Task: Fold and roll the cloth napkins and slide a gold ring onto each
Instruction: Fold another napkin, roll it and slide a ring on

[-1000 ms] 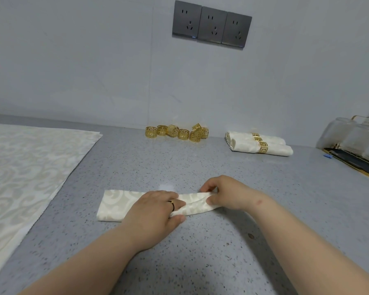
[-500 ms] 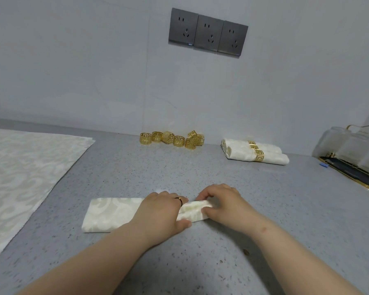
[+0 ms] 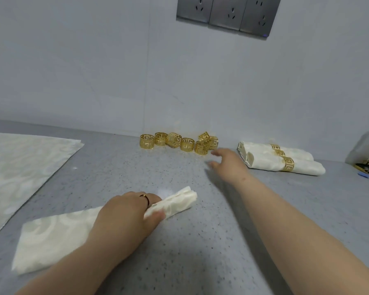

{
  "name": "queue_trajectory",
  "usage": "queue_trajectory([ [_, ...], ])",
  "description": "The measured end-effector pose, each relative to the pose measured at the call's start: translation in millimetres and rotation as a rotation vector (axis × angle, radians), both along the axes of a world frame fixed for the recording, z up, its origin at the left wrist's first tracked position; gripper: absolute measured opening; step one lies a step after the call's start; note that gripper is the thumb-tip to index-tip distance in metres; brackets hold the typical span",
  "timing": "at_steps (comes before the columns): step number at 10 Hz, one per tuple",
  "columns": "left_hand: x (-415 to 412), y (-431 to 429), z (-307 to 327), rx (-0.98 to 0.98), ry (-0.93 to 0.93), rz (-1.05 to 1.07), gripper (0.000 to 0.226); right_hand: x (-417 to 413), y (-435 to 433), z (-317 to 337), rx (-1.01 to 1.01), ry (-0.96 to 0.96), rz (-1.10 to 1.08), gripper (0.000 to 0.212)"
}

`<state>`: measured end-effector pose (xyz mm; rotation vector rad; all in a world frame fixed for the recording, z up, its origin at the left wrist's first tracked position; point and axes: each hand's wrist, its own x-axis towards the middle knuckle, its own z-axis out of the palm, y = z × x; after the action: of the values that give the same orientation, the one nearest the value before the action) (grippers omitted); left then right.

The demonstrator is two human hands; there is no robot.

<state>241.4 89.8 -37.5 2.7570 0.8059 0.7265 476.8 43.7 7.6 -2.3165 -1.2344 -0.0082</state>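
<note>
Our left hand (image 3: 126, 211) grips a cream patterned napkin (image 3: 175, 202) near the front of a grey speckled counter (image 3: 200, 252), fingers curled over its rolled right end and thumb pressed against the near side; the napkin's left part lies flatter and wider. Our right hand (image 3: 228, 165) is stretched out over the counter, blurred, with fingers loosely apart and holding nothing, just beside a cluster of gold rings (image 3: 179, 142) against the back wall. To the right of that hand lie two finished rolled napkins (image 3: 264, 158), each wearing a gold band. A stack of flat cloths (image 3: 19, 167) lies at far left.
</note>
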Motion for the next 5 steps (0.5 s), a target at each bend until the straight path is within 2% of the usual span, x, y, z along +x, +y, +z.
queue_trajectory([
  [1,-2,5,-5,-0.005,-0.096,0.054,0.082,19,39,2,0.015,-0.075,-0.084,0.046],
  [2,1,11,-12,-0.017,-0.069,0.007,0.043,35,66,6,0.043,-0.07,-0.174,0.048],
  [3,0,13,-15,-0.004,-0.093,0.019,0.028,46,84,6,0.043,-0.059,-0.219,0.042],
  [4,1,16,-12,0.156,-0.144,-0.034,0.023,51,94,4,0.061,-0.055,-0.226,0.036],
  [5,3,17,-14,0.234,-0.187,-0.035,0.042,51,99,0,0.085,-0.026,-0.208,0.031],
])
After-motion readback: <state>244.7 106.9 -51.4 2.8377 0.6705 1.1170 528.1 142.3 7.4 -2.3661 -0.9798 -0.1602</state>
